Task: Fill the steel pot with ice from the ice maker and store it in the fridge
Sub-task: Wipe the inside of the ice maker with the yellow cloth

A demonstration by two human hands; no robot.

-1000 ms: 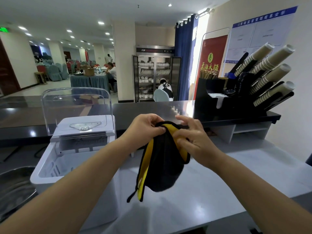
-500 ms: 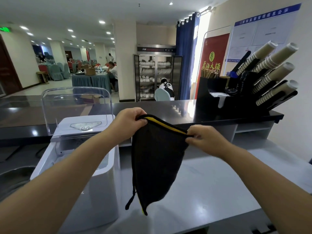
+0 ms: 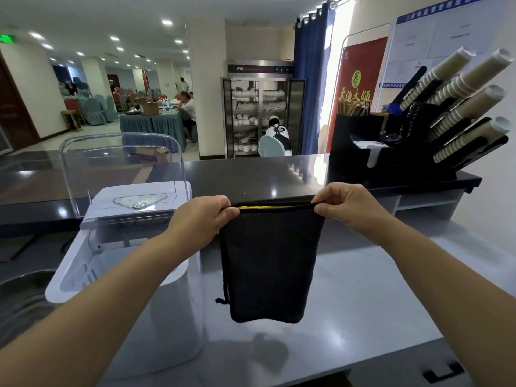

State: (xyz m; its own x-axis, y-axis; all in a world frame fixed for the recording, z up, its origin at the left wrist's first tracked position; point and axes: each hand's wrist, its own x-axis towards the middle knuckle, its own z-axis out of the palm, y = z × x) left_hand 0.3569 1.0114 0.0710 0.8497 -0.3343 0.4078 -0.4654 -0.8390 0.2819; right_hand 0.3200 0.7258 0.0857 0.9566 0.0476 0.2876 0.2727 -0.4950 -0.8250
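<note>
I hold a black cloth (image 3: 269, 263) with a yellow inner side stretched out in front of me above the grey counter. My left hand (image 3: 202, 219) pinches its top left corner and my right hand (image 3: 344, 203) pinches its top right corner. The cloth hangs down flat between them. The white ice maker (image 3: 122, 275) stands at the left with its clear lid (image 3: 120, 163) raised. Part of a steel pot (image 3: 19, 297) shows at the far left edge, beside the ice maker.
A raised black bar top (image 3: 251, 174) runs behind the counter. A black cup dispenser (image 3: 418, 143) with several paper cup stacks stands at the back right. The grey counter (image 3: 377, 303) stretches to the right. A dish cabinet (image 3: 259, 115) and a dining room with people lie beyond.
My hands have drawn apart and pulled the bunched cloth out flat, so it now hangs straight with its black side toward me.
</note>
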